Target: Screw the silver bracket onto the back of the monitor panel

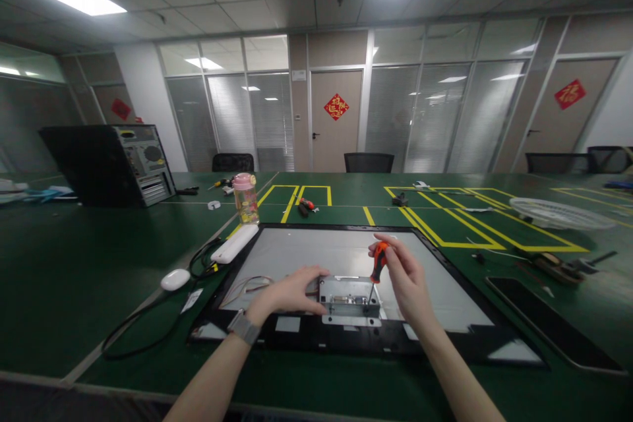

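A large flat display panel (277,244) with a black frame lies on the green table in front of me. On its near part sits a silver metal bracket (350,321) with an open box shape. My left hand (295,291), with a watch on its wrist, grips the bracket's left end between thumb and fingers. My right hand (403,267) holds an orange and black screwdriver (379,262) almost upright, slightly tilted. Its shaft points down at the right side of the bracket; whether the tip sits in a screw is too small to tell. Thin wires (247,283) run left of the bracket.
Left of the panel lie a white power strip (235,244), a black cable (148,336) and a white mouse (175,279). Behind stand a pink-lidded bottle (246,199) and a black computer case (99,165). To the right lies a dark flat slab (551,323). Pliers (305,206) lie beyond the panel.
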Available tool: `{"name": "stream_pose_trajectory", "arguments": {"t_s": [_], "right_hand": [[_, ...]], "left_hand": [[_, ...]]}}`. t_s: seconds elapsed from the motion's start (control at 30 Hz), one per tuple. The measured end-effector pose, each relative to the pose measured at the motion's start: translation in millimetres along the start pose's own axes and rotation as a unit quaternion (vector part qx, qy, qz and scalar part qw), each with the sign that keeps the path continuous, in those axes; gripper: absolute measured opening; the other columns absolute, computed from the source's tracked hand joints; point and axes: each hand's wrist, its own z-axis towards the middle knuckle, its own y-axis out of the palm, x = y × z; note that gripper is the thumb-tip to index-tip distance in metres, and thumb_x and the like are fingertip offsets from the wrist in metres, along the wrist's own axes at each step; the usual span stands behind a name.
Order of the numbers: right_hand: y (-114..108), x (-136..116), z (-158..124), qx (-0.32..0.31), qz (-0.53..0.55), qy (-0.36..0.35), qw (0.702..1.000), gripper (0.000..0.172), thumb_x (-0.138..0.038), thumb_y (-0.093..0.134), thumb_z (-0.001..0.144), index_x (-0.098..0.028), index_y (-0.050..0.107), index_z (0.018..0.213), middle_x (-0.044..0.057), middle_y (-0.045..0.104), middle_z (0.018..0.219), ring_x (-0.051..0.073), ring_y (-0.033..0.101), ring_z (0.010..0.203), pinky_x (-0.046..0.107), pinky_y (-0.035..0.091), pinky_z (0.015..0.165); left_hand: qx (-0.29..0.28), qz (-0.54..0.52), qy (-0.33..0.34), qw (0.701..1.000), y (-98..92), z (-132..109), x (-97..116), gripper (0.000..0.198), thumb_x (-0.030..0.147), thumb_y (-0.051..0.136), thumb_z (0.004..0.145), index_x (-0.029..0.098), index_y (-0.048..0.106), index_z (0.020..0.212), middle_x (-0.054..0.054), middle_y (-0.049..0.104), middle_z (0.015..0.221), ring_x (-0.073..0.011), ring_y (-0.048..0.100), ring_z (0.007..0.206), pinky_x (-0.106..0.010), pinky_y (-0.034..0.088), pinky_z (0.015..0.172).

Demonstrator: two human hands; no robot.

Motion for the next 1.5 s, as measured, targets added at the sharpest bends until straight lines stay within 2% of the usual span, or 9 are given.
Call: {"name": "stream_pose_trajectory", "arguments": {"t_s": [0.1,0.23,0.4,0.7,0.93,1.03,1.13,1.33,1.5], "right_hand": [[0.6,2.0,-0.3,-0.004,0.02,-0.003,1.0,0.025,-0.042,0.052,0.091,-0.023,0.065,0.101,0.006,0.066,0.09,0.022,0.062,0.086,0.037,0.05,0.079],[-1.1,2.7,-0.5,0.016,-0.001,-0.007,1.0,0.017,-0.04,0.063,0.084,-0.024,0.066,0.09,0.004,0.062,0.091,0.02,0.061,0.082,0.032,0.051,0.073],[-0.2,-1.1,0.3,0.001,-0.006,-0.01,1.0,0.025,-0.041,0.055,0.09,-0.024,0.066,0.105,0.005,0.066,0.087,0.02,0.062,0.083,0.034,0.051,0.076],[2.6,-5.1,-1.1,0.019,-0.018,-0.008,1.0,0.03,-0.041,0.055,0.089,-0.023,0.063,0.111,0.007,0.069,0.096,0.023,0.066,0.088,0.042,0.051,0.084],[1.4,-2.5,-0.6,0.084,-0.103,-0.078,0.988,0.017,-0.034,0.069,0.078,-0.023,0.068,0.092,0.004,0.061,0.089,0.021,0.058,0.085,0.037,0.047,0.083],[3.1,-6.4,-2.4,0.051,-0.078,-0.054,0.994,0.02,-0.037,0.059,0.086,-0.023,0.068,0.097,0.007,0.065,0.099,0.024,0.061,0.095,0.04,0.047,0.086],[5.8,-8.4,-5.1,0.008,-0.039,-0.016,0.999,0.027,-0.037,0.05,0.091,-0.024,0.064,0.11,0.008,0.068,0.103,0.023,0.066,0.087,0.04,0.051,0.08],[4.5,-3.3,-4.5,0.036,-0.12,-0.094,0.988,0.016,-0.033,0.065,0.082,-0.024,0.067,0.095,0.005,0.062,0.091,0.022,0.059,0.086,0.038,0.047,0.08],[3.0,-5.0,-6.8,0.002,-0.097,-0.081,0.992,0.026,-0.033,0.044,0.095,-0.023,0.065,0.106,0.008,0.064,0.103,0.023,0.062,0.091,0.039,0.048,0.082]], "left_hand": [[-0.001,0.002,-0.004,1.0,-0.3,0.0,0.8,0.079,0.041,0.076,0.065,0.025,0.044,0.136,-0.007,0.045,0.141,-0.0288,0.037,0.133,-0.038,0.028,0.111],[0.003,0.0,0.005,1.0,-0.7,-0.1,1.4,0.078,0.04,0.076,0.065,0.024,0.045,0.135,-0.008,0.048,0.137,-0.028,0.044,0.127,-0.036,0.034,0.108],[-0.001,-0.001,0.002,1.0,-1.2,-0.4,2.1,0.08,0.04,0.076,0.065,0.024,0.044,0.136,-0.007,0.047,0.139,-0.0282,0.044,0.127,-0.036,0.033,0.108],[-0.002,0.003,-0.001,1.0,-0.6,0.2,-0.6,0.079,0.042,0.075,0.066,0.025,0.044,0.136,-0.007,0.045,0.141,-0.029,0.042,0.129,-0.036,0.033,0.108],[0.002,-0.001,0.007,1.0,-0.3,0.2,-0.6,0.078,0.041,0.076,0.066,0.024,0.044,0.136,-0.007,0.047,0.139,-0.0284,0.044,0.127,-0.035,0.032,0.108],[-0.002,-0.001,0.008,1.0,-0.2,0.6,-1.3,0.079,0.041,0.076,0.065,0.024,0.044,0.136,-0.008,0.047,0.138,-0.0287,0.043,0.128,-0.036,0.032,0.108],[-0.003,-0.001,0.01,1.0,-0.7,0.4,-0.6,0.079,0.041,0.076,0.066,0.024,0.044,0.136,-0.008,0.047,0.138,-0.0288,0.043,0.128,-0.036,0.033,0.108],[0.002,0.001,0.014,1.0,0.2,1.0,-0.7,0.078,0.04,0.076,0.066,0.023,0.045,0.135,-0.008,0.049,0.137,-0.0291,0.045,0.126,-0.037,0.033,0.107],[0.006,0.01,0.019,1.0,2.0,2.6,-5.3,0.078,0.041,0.076,0.066,0.024,0.045,0.135,-0.008,0.048,0.137,-0.0286,0.045,0.126,-0.037,0.033,0.107]]}}
